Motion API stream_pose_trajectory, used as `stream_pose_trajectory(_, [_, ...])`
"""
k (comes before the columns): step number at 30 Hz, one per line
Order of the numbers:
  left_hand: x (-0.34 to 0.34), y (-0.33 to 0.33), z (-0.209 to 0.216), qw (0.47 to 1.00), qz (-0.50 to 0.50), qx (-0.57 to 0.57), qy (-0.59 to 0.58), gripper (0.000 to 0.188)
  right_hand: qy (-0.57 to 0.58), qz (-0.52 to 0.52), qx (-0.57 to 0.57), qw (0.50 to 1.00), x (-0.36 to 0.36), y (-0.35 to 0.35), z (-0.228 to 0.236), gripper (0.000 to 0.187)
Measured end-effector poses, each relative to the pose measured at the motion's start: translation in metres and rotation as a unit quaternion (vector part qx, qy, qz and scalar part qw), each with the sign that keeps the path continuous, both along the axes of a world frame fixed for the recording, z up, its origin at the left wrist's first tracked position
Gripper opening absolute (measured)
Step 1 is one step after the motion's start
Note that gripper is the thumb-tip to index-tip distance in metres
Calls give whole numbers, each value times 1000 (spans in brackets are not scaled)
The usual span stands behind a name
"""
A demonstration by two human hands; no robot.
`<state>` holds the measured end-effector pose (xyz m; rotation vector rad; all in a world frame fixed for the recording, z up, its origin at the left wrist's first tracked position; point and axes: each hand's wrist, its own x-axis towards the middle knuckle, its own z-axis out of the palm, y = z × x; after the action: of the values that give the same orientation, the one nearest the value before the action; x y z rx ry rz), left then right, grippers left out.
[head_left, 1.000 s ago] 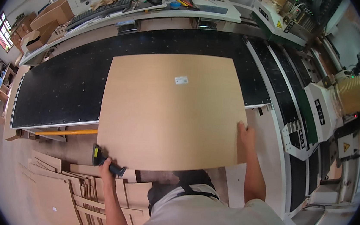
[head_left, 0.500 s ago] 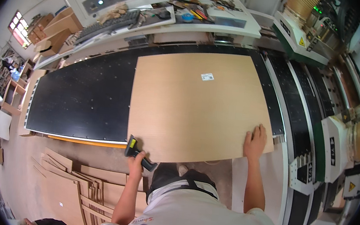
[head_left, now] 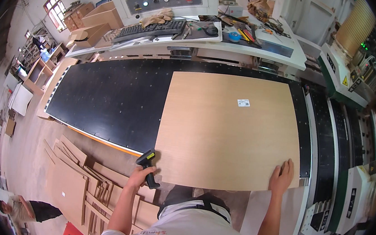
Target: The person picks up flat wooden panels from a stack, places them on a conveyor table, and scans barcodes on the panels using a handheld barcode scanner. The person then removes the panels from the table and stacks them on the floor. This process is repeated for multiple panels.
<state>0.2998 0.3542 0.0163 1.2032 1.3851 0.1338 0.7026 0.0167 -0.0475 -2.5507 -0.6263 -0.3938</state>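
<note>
A large light-wood panel (head_left: 227, 135) lies on the black machine bed (head_left: 112, 101), its near edge jutting out toward my body. A small white label (head_left: 243, 103) sticks to its upper part. My left hand (head_left: 139, 176) is closed around the grip of a black handheld barcode scanner (head_left: 147, 159), at the panel's near left corner. My right hand (head_left: 282, 175) lies on the panel by its near right corner, fingers stretched forward over the surface; the thumb side rests near the edge.
Several cut boards (head_left: 68, 183) lean in a stack at lower left. Behind the bed, a desk holds a keyboard (head_left: 151, 30), gloves (head_left: 157, 17) and tools under a control panel (head_left: 165, 0). Machine heads (head_left: 350, 74) stand at right. Another person (head_left: 25, 208) is at far lower left.
The whole view has shifted, so the panel and bed sit lower and further right. Both hands keep their places at the panel; the scanner stays in my left. The other person shows more fully.
</note>
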Motion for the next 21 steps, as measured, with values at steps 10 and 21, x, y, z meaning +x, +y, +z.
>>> stream_pose_trajectory(10, [5, -4, -17, 998, 25, -20, -45, 33, -39, 2, 19, 999, 7, -14, 9, 38])
stream_pose_trajectory(21, [78, -16, -10, 993, -45, -44, -101, 35, -92, 57, 49, 993, -88, 55, 14, 31])
